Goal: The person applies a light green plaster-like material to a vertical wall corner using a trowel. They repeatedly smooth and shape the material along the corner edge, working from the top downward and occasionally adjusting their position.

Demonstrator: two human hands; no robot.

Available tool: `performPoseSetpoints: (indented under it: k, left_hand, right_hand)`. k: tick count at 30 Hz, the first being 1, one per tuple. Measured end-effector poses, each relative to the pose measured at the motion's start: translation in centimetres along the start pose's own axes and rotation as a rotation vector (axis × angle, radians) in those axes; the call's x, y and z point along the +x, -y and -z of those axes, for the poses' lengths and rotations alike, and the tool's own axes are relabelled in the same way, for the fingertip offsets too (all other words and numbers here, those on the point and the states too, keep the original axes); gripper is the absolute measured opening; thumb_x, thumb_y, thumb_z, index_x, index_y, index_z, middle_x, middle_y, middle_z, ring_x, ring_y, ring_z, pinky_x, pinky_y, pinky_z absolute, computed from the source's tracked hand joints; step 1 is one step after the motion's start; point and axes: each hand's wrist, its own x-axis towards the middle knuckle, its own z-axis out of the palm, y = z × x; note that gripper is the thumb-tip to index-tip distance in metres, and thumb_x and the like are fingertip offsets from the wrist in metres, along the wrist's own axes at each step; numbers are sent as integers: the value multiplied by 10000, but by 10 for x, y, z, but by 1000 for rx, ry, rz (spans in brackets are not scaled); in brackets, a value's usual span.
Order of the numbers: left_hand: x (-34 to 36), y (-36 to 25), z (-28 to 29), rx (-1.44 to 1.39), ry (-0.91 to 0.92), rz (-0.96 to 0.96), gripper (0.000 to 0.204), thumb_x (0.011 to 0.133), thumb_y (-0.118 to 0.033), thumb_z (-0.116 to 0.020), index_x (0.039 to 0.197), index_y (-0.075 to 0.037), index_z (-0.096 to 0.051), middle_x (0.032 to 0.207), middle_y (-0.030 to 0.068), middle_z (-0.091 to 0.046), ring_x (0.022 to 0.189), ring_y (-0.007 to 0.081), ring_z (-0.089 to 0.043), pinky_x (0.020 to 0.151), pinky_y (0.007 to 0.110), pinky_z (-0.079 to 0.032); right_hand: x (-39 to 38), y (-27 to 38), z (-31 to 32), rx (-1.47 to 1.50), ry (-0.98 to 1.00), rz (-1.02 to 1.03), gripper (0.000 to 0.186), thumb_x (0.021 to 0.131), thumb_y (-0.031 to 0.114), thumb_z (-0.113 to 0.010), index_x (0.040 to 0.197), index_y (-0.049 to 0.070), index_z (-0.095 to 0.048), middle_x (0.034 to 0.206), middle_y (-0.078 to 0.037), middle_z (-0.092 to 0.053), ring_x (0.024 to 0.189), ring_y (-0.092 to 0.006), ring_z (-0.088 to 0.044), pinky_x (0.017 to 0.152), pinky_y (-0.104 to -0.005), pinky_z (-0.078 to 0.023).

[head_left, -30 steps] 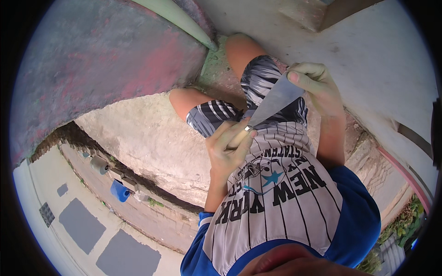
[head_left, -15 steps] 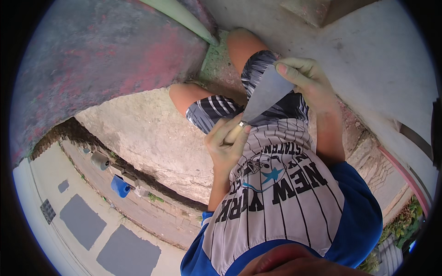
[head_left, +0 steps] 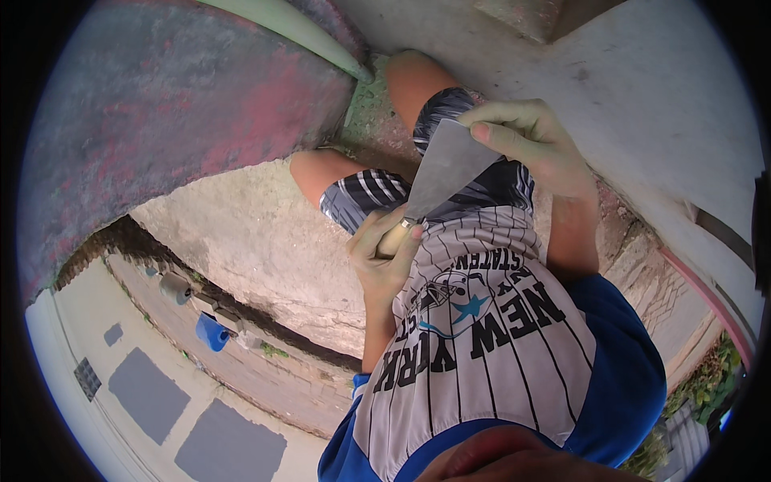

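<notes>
A putty knife point(head_left: 451, 170) with a wide, flat grey metal blade lies slantwise across the front of my body, above my lap. My left hand point(head_left: 377, 255) is closed around its short, pale handle point(head_left: 395, 238), close to the metal collar. At the far, broad end of the blade, my right hand point(head_left: 526, 140) pinches a corner, thumb on the near face and the other fingers partly hidden behind. Below the blade are patterned shorts point(head_left: 365, 193) and a striped shirt point(head_left: 498, 337).
A rough grey wall with pink patches point(head_left: 201, 120) stands at the left, a pale green pipe point(head_left: 309, 36) along its top. A whitish wall point(head_left: 666, 120) rises at the right. Lower left, a blue bucket point(head_left: 212, 332) stands along a paved strip beside a cream wall point(head_left: 80, 337).
Both hands have shifted slightly left with the putty knife. The blade has tilted, and its face looks darker. Both grips stay as they were.
</notes>
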Motion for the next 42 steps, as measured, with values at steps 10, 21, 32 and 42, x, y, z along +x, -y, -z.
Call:
performPoseSetpoints:
  k: [10,21,32,42]
  left_hand:
    - [-21,29,12,-207,-341,54,315,933,-131,-785,1184,19,-671,859,90,-679,625,88,-559,545,223,-420]
    - [40,93,-44,-146,-242,202,208,1098,-148,-497,1174,46,-513,795,126,-625,610,187,-568,570,351,-456]
    - [202,144,-26,-131,222,208,405,1066,-318,-526,1270,5,-661,1117,144,-726,1089,265,-668,918,368,-509]
    - [128,420,-145,-421,-204,429,509,1111,-428,-456,1417,-22,-492,1229,100,-629,1145,214,-618,974,358,-501]
  right_hand:
    - [21,-14,-15,-7,0,-135,216,964,211,-770,943,-4,-765,772,1,-690,715,-62,-614,633,-222,-464]
    - [88,-101,-72,-284,59,132,305,1106,247,-549,1207,-22,-652,1090,-83,-722,991,-118,-657,785,-271,-546]
    - [226,-150,-5,-322,-208,291,304,1101,258,-563,988,-14,-636,902,-89,-758,786,-111,-702,668,-285,-536]
    - [241,-409,18,-427,-233,262,302,1025,276,-699,957,-17,-669,784,-46,-711,712,-107,-642,660,-295,-507]
